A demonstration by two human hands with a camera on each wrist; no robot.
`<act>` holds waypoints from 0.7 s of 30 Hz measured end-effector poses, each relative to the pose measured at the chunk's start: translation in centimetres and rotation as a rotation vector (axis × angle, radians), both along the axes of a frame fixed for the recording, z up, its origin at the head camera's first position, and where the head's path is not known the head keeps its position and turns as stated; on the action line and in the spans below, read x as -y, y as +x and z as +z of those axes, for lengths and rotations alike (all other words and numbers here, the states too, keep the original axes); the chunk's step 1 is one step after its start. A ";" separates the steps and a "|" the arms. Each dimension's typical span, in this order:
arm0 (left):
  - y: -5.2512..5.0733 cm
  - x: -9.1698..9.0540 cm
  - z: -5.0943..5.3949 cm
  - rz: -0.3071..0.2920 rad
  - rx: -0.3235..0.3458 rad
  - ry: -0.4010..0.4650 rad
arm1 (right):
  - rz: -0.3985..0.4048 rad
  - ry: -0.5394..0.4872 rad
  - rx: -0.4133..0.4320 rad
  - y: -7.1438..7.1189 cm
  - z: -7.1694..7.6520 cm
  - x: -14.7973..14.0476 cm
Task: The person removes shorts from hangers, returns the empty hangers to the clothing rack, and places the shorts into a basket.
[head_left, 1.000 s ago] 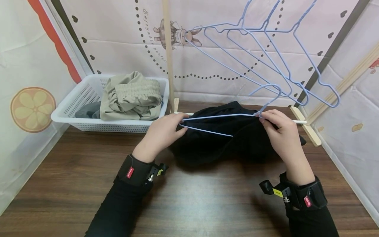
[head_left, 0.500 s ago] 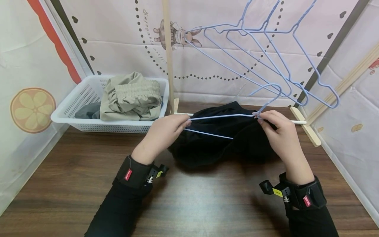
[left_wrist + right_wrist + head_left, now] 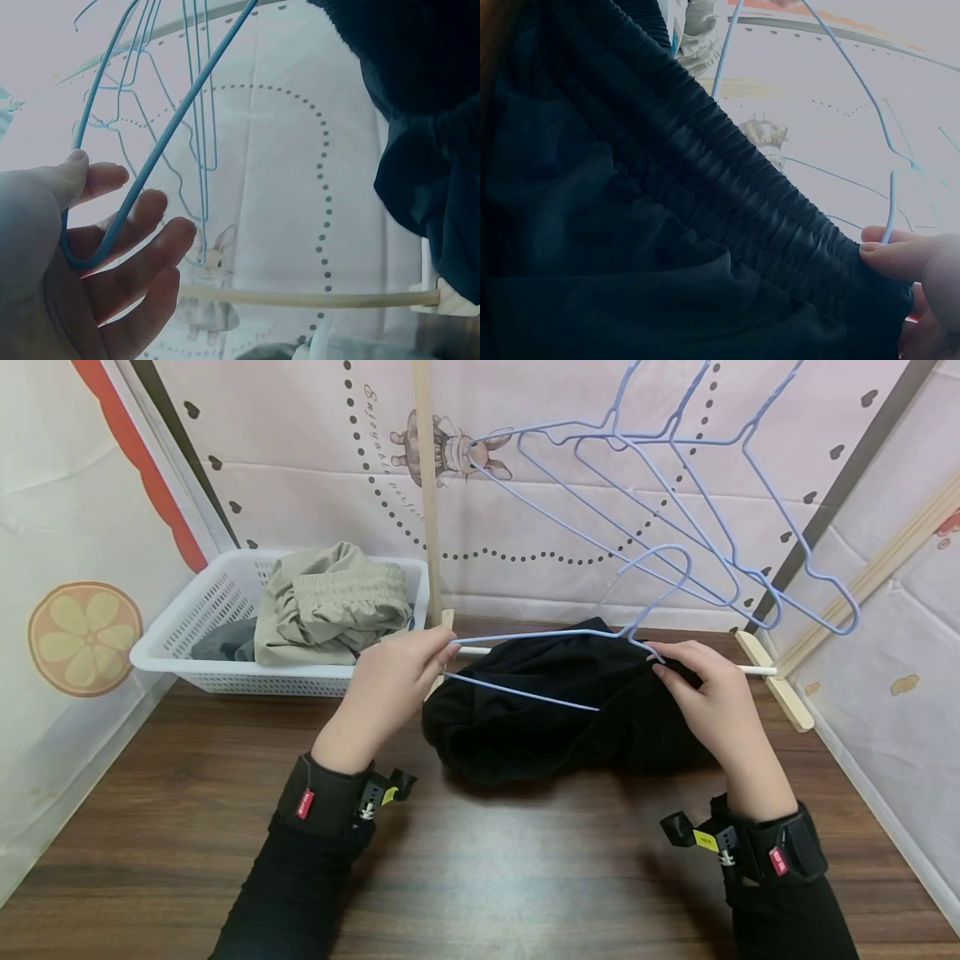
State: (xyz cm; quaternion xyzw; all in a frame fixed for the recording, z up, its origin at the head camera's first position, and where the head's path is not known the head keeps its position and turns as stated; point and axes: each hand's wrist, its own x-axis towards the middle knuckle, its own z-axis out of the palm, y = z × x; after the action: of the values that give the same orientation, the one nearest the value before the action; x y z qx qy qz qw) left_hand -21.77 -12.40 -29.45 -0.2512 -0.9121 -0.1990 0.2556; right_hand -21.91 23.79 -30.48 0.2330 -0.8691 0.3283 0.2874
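Observation:
My left hand (image 3: 393, 685) holds a thin blue clothes hanger (image 3: 540, 636) by its left end. In the left wrist view, the thumb lies on the hanger wire (image 3: 186, 111) and the other fingers bend loosely behind the bend. A black garment (image 3: 660, 735) with a gathered elastic waistband (image 3: 705, 150) hangs bunched around the hanger's right side. My right hand (image 3: 712, 693) pinches that waistband at its upper right, where the hanger wire meets the fingers. The hanger's right end is hidden by the cloth. Its hook stands up, free of both hands.
Several blue hangers (image 3: 675, 439) hang above and behind. A white basket (image 3: 180, 647) with beige folded clothing (image 3: 330, 610) and grey cloth stands at the back left. A wooden post (image 3: 427, 510), a white rod (image 3: 757, 670) and a wooden foot (image 3: 776, 685) stand behind the garment.
My left hand has moved left and slightly up, drawing the hanger and its hook leftward, away from the right fingers. My right hand has stayed almost in place on the waistband.

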 end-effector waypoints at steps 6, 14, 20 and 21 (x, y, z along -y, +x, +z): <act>0.1 0.9 0.5 0.064 -0.035 0.038 | -0.030 0.010 0.040 -0.1 0.0 -0.5; 0.4 2.4 1.2 0.122 -0.045 0.079 | -0.041 0.025 0.078 -0.4 -0.3 -1.1; 0.5 3.2 1.6 0.149 -0.061 0.105 | -0.051 0.031 0.124 -0.7 -0.4 -1.5; 0.5 3.2 1.6 0.151 -0.060 0.111 | -0.054 0.033 0.129 -0.7 -0.4 -1.5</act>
State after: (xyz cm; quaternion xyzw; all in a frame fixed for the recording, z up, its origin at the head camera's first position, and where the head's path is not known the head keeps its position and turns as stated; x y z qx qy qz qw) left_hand -21.23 -15.63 -27.84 -0.1730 -0.9080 -0.2216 0.3105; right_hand -22.62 25.34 -30.89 0.1927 -0.8971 0.3204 0.2356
